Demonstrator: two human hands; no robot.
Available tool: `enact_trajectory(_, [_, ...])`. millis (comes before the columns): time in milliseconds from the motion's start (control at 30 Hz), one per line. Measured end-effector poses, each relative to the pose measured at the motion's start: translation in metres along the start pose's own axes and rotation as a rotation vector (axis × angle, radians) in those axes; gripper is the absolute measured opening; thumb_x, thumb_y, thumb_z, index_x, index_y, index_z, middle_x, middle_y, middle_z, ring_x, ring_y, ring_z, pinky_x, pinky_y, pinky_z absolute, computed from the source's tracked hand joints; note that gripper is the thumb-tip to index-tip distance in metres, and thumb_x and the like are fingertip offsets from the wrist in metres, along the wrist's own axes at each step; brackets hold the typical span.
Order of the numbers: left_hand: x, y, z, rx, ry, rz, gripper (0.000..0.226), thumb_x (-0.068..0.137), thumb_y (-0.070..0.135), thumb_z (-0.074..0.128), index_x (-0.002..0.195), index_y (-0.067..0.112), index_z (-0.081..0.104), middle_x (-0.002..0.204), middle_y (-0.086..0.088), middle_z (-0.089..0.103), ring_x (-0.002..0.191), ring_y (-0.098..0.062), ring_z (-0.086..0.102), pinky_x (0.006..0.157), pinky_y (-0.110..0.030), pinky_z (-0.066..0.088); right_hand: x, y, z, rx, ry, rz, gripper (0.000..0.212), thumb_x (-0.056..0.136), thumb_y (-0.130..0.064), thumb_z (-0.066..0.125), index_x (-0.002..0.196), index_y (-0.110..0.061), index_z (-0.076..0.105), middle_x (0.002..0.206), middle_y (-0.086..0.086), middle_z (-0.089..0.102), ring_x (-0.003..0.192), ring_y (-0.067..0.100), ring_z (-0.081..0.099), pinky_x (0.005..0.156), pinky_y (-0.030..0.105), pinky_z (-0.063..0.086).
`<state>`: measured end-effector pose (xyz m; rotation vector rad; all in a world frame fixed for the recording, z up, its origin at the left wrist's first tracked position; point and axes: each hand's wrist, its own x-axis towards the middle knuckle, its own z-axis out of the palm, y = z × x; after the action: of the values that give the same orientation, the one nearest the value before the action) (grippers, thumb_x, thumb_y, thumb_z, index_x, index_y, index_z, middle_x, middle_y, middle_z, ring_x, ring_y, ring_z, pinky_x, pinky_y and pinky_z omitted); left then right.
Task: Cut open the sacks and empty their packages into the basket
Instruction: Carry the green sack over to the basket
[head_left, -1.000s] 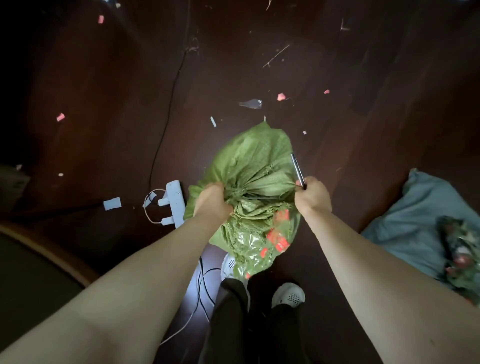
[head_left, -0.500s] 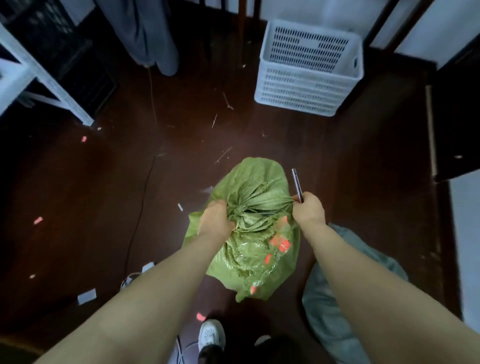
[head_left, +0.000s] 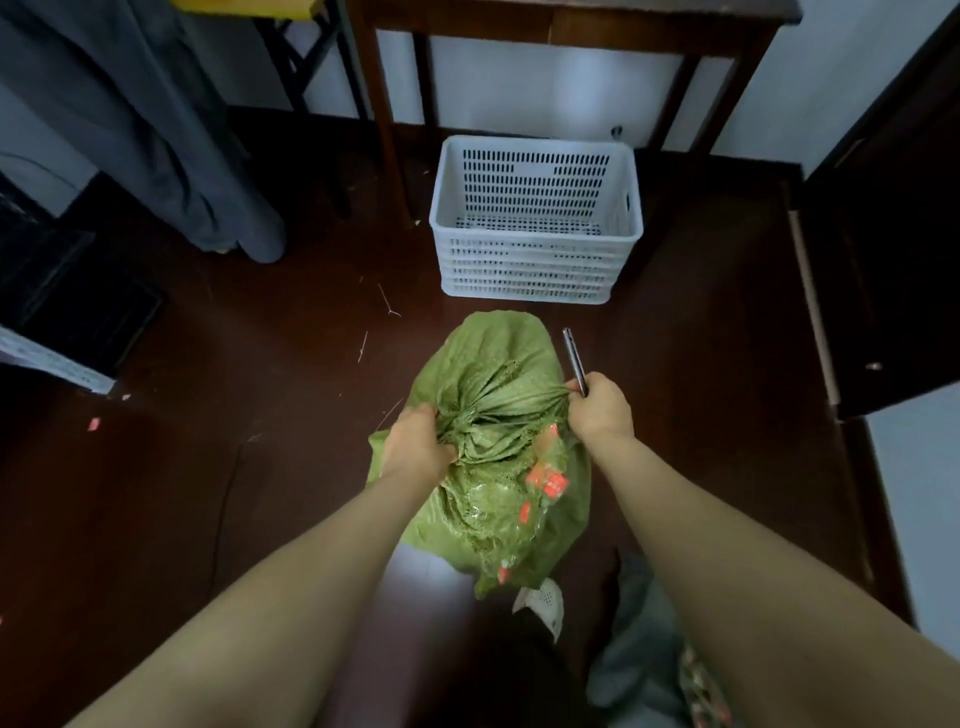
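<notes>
Floor (head_left: 249, 467) separates sack (head_left: 496, 358) from basket (head_left: 535, 265); left fingers (head_left: 427, 417) clench sack; right fingers (head_left: 575, 387), sack and cutter (head_left: 573, 357).

2 bare hands bunch the gathered neck of a green sack (head_left: 501, 364) above a dark floor. The left hand (head_left: 415, 449) grips a fistful of the fabric. The right hand (head_left: 600, 410) pinches a taut fold and also holds a slim dark tool (head_left: 574, 358), which points away from its knuckles. Beyond both hands stands a white slotted basket (head_left: 537, 270). A white shoe (head_left: 543, 603) shows below the right wrist.
</notes>
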<state>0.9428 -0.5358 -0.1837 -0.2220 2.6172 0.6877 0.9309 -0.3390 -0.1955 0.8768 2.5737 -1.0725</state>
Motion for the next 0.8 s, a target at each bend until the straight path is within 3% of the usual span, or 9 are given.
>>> enact_trajectory(233, [0.106,0.087,0.006,-0.013,-0.009,-0.003,0.047,0.080,0.011,0.069,0.123,0.004,0.052,0.123,-0.016,0.051,0.107,-0.032,0.055,0.082,-0.033,0.044,0.132,-0.024,-0.041,-0.027,-0.014,0.011,0.022,0.095,-0.014,0.047,0.112,-0.014,0.060,0.116,0.011,0.062,0.109,0.031,0.057,0.083,0.033,0.044])
enact_trajectory(433, [0.205,0.141,0.018,-0.036,-0.059,-0.033,0.041,0.079,0.013,0.070,0.115,0.003,0.054,0.119,-0.016,0.052,0.103,-0.032,0.055,0.080,-0.033,0.043,0.251,-0.045,-0.053,-0.093,-0.035,0.016,0.026,0.094,-0.011,0.046,0.115,-0.008,0.061,0.119,0.014,0.062,0.111,0.032,0.056,0.085,0.032,0.043])
enact_trajectory(667, [0.332,0.174,0.051,-0.062,-0.149,-0.124,0.044,0.075,0.020,0.074,0.113,0.008,0.055,0.114,-0.012,0.057,0.101,-0.029,0.058,0.084,-0.037,0.049,0.400,-0.059,-0.026,-0.192,-0.130,0.029,0.030,0.095,-0.009,0.044,0.121,-0.007,0.058,0.123,0.015,0.060,0.115,0.032,0.054,0.088,0.032,0.042])
enact_trajectory(800, [0.385,0.188,0.074,-0.067,-0.183,-0.193,0.047,0.076,0.023,0.074,0.115,0.007,0.054,0.114,-0.013,0.058,0.101,-0.031,0.059,0.082,-0.039,0.051,0.471,-0.058,-0.004,-0.216,-0.168,0.029,0.026,0.095,-0.009,0.042,0.113,-0.008,0.061,0.118,0.013,0.061,0.111,0.031,0.056,0.083,0.032,0.042])
